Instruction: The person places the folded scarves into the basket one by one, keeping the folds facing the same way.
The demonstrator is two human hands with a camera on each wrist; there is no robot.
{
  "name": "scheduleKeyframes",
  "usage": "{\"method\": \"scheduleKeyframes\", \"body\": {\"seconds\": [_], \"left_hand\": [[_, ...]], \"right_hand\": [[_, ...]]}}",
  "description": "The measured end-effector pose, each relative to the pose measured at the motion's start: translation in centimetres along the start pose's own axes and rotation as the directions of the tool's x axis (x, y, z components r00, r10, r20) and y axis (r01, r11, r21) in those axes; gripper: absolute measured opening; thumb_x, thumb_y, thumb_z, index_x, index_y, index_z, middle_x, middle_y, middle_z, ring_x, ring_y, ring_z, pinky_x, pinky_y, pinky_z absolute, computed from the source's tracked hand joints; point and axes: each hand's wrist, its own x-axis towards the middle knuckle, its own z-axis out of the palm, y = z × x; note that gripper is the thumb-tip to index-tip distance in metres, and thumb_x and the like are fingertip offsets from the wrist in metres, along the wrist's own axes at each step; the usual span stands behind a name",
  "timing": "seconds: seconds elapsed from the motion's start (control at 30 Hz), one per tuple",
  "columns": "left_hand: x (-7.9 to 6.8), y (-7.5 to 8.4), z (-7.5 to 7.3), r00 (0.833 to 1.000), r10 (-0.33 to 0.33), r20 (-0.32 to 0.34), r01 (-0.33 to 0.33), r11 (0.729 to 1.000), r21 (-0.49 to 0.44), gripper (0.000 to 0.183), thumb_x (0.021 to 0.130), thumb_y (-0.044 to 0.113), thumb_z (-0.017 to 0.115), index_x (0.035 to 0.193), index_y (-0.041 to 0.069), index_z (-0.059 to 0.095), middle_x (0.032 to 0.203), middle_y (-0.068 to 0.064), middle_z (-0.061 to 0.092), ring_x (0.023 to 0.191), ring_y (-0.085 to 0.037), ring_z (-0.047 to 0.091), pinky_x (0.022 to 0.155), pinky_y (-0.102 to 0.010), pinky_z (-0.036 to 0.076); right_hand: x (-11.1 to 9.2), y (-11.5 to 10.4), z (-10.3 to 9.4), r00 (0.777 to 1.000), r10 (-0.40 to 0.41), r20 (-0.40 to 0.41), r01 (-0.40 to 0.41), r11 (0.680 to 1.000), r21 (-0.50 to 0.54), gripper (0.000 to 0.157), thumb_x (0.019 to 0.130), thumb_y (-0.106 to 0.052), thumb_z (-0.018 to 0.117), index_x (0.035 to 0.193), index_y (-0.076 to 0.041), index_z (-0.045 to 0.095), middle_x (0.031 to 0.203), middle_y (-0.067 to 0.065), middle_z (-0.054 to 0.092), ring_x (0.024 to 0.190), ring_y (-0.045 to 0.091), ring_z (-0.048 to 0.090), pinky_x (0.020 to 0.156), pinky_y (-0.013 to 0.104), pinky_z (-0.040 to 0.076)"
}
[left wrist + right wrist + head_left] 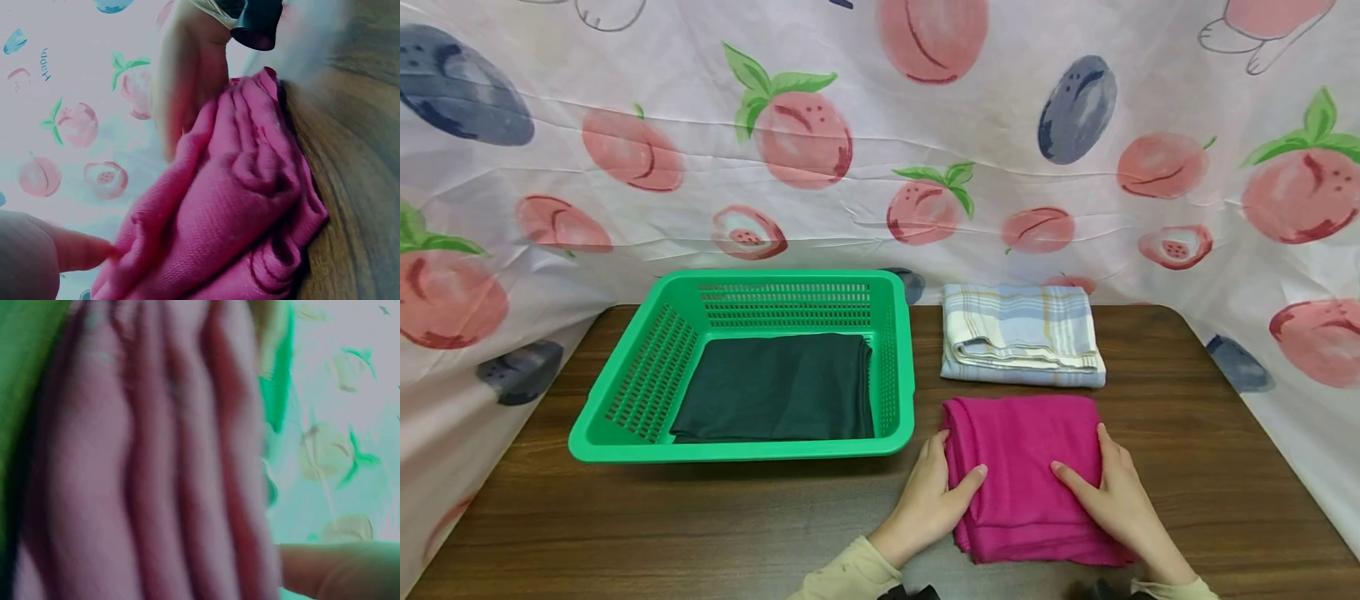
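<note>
One folded pink cloth [1015, 450] lies toward the near edge of the brown table [760, 521], right of the middle and well apart from the right edge. We see the left hand [928, 496] grasping the cloth's left side and the right hand [1116, 500] grasping its right side, each with the thumb laid over the top and the fingers along the side. In the left wrist view we make out several soft layers stacked at the cloth's border; the right wrist view is blurred, though we can tell similar folds there. Pale sleeves [850, 575] cover both forearms.

Near the pink cloth, toward the far edge, we find a folded plaid cloth [1018, 321] in blue, white and yellow. Left of it, apart, a green basket [742, 451] with slotted walls takes up much of the table's left half, close to the far edge. We see a dark cloth [775, 387] folded flat on its floor. Along the far edge hangs a white curtain [700, 92] printed with peaches.
</note>
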Motion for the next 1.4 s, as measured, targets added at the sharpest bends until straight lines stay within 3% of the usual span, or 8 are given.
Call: {"method": "scheduleKeyframes", "body": {"seconds": [0.13, 0.3, 0.5, 0.7, 0.87, 1.1, 1.23, 1.4], "left_hand": [[-0.2, 0.1, -0.2, 0.998, -0.058, 0.001, 0.058, 0.998, -0.013, 0.070, 0.088, 0.030, 0.064, 0.137, -0.012, 0.035, 0.120, -0.018, 0.053, 0.103, -0.027, 0.057, 0.085, -0.038, 0.049], [-0.6, 0.2, -0.7, 0.996, -0.087, -0.010, 0.087, 0.996, -0.032, 0.069, 0.085, 0.029, 0.068, 0.132, -0.013, 0.040, 0.104, -0.012, 0.055, 0.083, -0.019, 0.056, 0.066, -0.027, 0.046], [-0.7, 0.4, -0.5, 0.993, -0.121, 0.009, 0.121, 0.986, -0.118, 0.072, 0.084, 0.030, 0.069, 0.133, -0.013, 0.041, 0.111, -0.016, 0.059, 0.092, -0.023, 0.061, 0.076, -0.035, 0.051], [0.1, 0.2, 0.1, 0.991, -0.127, 0.036, 0.132, 0.965, -0.228, 0.063, 0.084, 0.028, 0.069, 0.128, -0.010, 0.046, 0.111, -0.017, 0.062, 0.101, -0.027, 0.062, 0.087, -0.039, 0.050], [0.4, 0.1, 0.9, 0.991, -0.119, 0.053, 0.129, 0.960, -0.249, 0.054, 0.084, 0.029, 0.069, 0.123, -0.004, 0.050, 0.109, -0.013, 0.063, 0.101, -0.024, 0.061, 0.086, -0.035, 0.049], [1.0, -0.2, 1.9, 0.985, -0.116, 0.130, 0.155, 0.924, -0.349, 0.052, 0.087, 0.034, 0.068, 0.128, 0.006, 0.050, 0.117, -0.007, 0.063, 0.106, -0.015, 0.059, 0.091, -0.028, 0.044], [1.2, -0.4, 2.7, 0.977, -0.105, 0.187, 0.179, 0.881, -0.438, 0.055, 0.087, 0.033, 0.068, 0.133, 0.014, 0.045, 0.124, -0.001, 0.059, 0.113, -0.012, 0.055, 0.099, -0.030, 0.039], [1.0, -0.4, 3.1, 0.968, -0.136, 0.212, 0.228, 0.830, -0.509, 0.056, 0.085, 0.032, 0.069, 0.133, 0.018, 0.043, 0.124, 0.001, 0.057, 0.110, -0.011, 0.055, 0.100, -0.032, 0.039]], "right_hand": [[0.2, 1.3, -2.0, 0.984, 0.110, 0.143, -0.128, 0.985, 0.119, 0.089, 0.095, -0.037, 0.056, 0.147, 0.013, 0.005, 0.145, 0.039, 0.023, 0.131, 0.050, 0.031, 0.100, 0.054, 0.039], [-0.1, 3.1, -3.5, 0.943, 0.200, 0.265, -0.259, 0.943, 0.208, 0.079, 0.098, -0.041, 0.050, 0.148, 0.009, 0.015, 0.145, 0.032, 0.033, 0.119, 0.032, 0.052, 0.081, 0.029, 0.051], [-0.1, 3.5, -3.3, 0.917, 0.225, 0.330, -0.328, 0.896, 0.300, 0.078, 0.097, -0.043, 0.051, 0.146, 0.009, 0.020, 0.140, 0.028, 0.042, 0.102, 0.012, 0.059, 0.078, 0.025, 0.050], [0.0, 2.7, -3.0, 0.908, 0.232, 0.348, -0.354, 0.868, 0.347, 0.082, 0.096, -0.041, 0.053, 0.146, 0.013, 0.017, 0.114, 0.014, 0.063, 0.088, 0.012, 0.063, 0.074, 0.029, 0.053], [-0.2, 2.5, -2.6, 0.909, 0.209, 0.361, -0.351, 0.851, 0.390, 0.079, 0.096, -0.039, 0.054, 0.146, 0.010, 0.017, 0.103, 0.006, 0.067, 0.086, 0.013, 0.065, 0.074, 0.030, 0.054], [-0.5, 2.4, -1.4, 0.918, 0.137, 0.373, -0.318, 0.816, 0.483, 0.082, 0.095, -0.035, 0.057, 0.151, -0.002, 0.008, 0.135, 0.022, 0.050, 0.104, 0.020, 0.062, 0.082, 0.031, 0.053], [-0.8, 2.6, -0.8, 0.913, 0.096, 0.397, -0.320, 0.773, 0.547, 0.088, 0.095, -0.031, 0.056, 0.153, -0.007, -0.005, 0.148, 0.027, 0.030, 0.111, 0.022, 0.059, 0.086, 0.032, 0.052], [-0.9, 2.8, -0.3, 0.900, 0.045, 0.434, -0.325, 0.732, 0.599, 0.090, 0.096, -0.028, 0.055, 0.153, -0.016, -0.014, 0.152, 0.025, 0.019, 0.115, 0.023, 0.055, 0.089, 0.032, 0.051]]}}
